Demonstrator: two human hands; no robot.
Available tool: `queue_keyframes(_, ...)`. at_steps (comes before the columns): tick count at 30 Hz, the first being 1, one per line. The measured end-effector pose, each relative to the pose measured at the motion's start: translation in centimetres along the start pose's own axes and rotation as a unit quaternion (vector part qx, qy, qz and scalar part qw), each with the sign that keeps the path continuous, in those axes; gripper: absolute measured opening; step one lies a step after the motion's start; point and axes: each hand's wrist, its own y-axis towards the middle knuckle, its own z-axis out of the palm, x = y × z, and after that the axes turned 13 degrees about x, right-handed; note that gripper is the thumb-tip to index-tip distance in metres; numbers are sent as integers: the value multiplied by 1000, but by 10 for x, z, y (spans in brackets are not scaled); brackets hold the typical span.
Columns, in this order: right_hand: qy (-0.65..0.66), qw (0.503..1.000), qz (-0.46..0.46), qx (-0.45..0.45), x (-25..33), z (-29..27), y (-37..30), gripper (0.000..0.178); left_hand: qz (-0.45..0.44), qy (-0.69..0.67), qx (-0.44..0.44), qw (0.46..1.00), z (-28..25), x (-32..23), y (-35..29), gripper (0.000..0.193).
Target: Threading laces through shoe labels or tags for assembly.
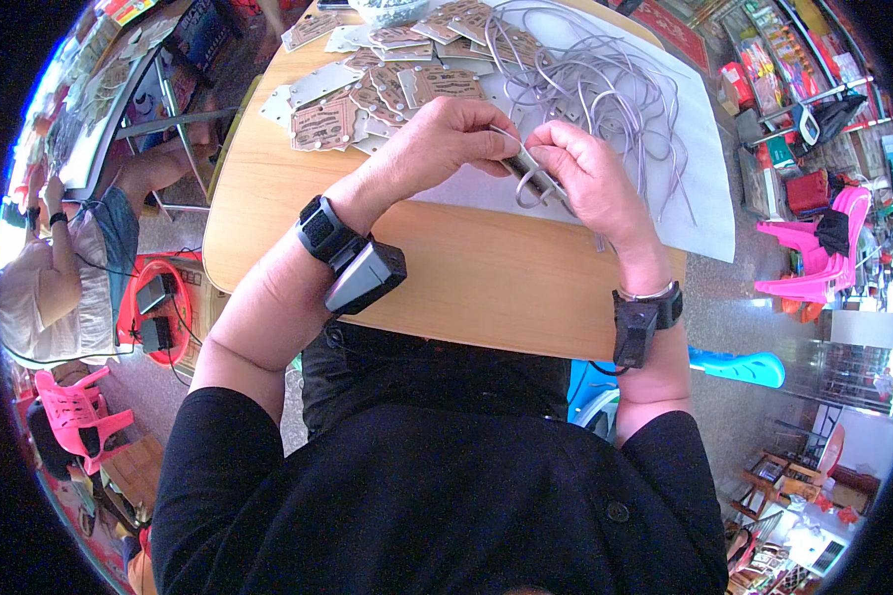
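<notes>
Both my hands are raised over the table's far half, close together, on a small tilted card [536,178] seen nearly edge-on. A grey cord [528,201] loops around it. My left hand [458,144] pinches the card's upper left end between thumb and fingers. At its other side, my right hand [587,177] has bent fingers closed on the card and cord; which fingertip presses which is partly hidden. Just beyond my left hand lies a pile of brown and white printed cards [323,121] with holes along their edges. A loose tangle of grey cords [605,89] spreads beyond my right hand.
A white sheet [700,149] covers the right part of the wooden table [446,268]. At the far edge stands a clear bowl [387,12] of small pale pieces. Another person [69,268] sits at the left. Pink chairs [831,248] stand on both sides.
</notes>
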Motion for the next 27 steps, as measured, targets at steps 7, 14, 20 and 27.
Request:
queue_keyframes(7,7,1000,-6,15,3,3,0,19,-15,32,-4,999,1,-2,-1,22)
queue_keyframes(14,143,990,-6,16,6,-2,-2,14,-14,-42,-9,999,-2,-4,-3,23)
queue_keyframes(20,132,991,0,21,1,-5,-2,14,-10,-33,-8,999,-1,-5,-2,23)
queue_keyframes(27,32,999,12,-2,0,-1,0,15,-4,-24,2,1000,-3,-1,-1,22)
